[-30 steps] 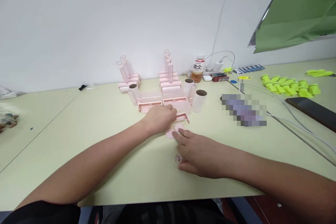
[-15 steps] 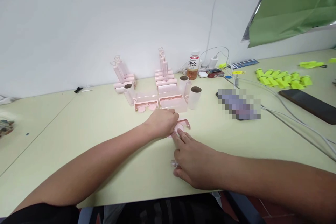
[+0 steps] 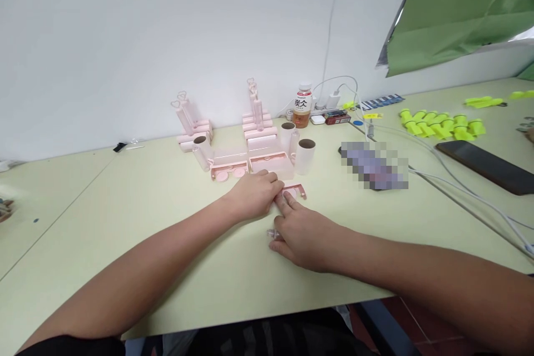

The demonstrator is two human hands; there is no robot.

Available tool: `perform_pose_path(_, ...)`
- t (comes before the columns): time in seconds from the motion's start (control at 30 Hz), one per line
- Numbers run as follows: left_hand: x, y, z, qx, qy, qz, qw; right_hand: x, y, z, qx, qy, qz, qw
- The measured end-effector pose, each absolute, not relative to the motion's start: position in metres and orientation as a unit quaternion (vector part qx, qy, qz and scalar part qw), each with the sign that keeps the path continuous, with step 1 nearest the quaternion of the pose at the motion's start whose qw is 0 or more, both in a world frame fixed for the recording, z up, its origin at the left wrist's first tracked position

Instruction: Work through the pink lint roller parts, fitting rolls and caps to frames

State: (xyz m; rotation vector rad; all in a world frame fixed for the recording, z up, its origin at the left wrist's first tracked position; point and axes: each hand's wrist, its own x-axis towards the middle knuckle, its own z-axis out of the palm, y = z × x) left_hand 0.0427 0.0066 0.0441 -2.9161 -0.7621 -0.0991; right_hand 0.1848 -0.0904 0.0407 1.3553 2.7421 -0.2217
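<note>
The worktop is carrying everything; the left hand is lying curled on the near-left end of the pink bracket, grip not discernible; the right hand is pressing extended fingers on the bracket's near edge; a small clear piece is lying by its thumb; advisable: be steadying the bracket flat, pressing evenly.

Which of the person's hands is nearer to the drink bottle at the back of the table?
Left. The left hand lies closer below the bottle; the right hand sits nearer the person.
</note>
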Motion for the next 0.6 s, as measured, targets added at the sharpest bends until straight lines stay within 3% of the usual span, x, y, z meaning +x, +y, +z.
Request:
perform_pose_path(0.17,0.030,-0.011,0.050,-0.947,-0.296,-0.120,0.025,0.188,-0.091,0.039,0.425,0.904,-0.029,-0.029)
perform_pose_path(0.3,0.016,-0.047,0.057,-0.890,-0.387,-0.201,-0.137,0.189,-0.091,0.045,0.396,0.907,-0.005,-0.144)
perform_pose_path(0.43,0.007,-0.074,0.054,-0.861,-0.360,-0.234,-0.272,0.189,-0.094,0.052,0.433,0.880,-0.089,-0.172)
perform_pose_path(0.6,-0.003,-0.071,0.047,-0.835,-0.355,-0.328,-0.263,0.195,-0.093,0.059,0.456,0.848,-0.223,-0.154)
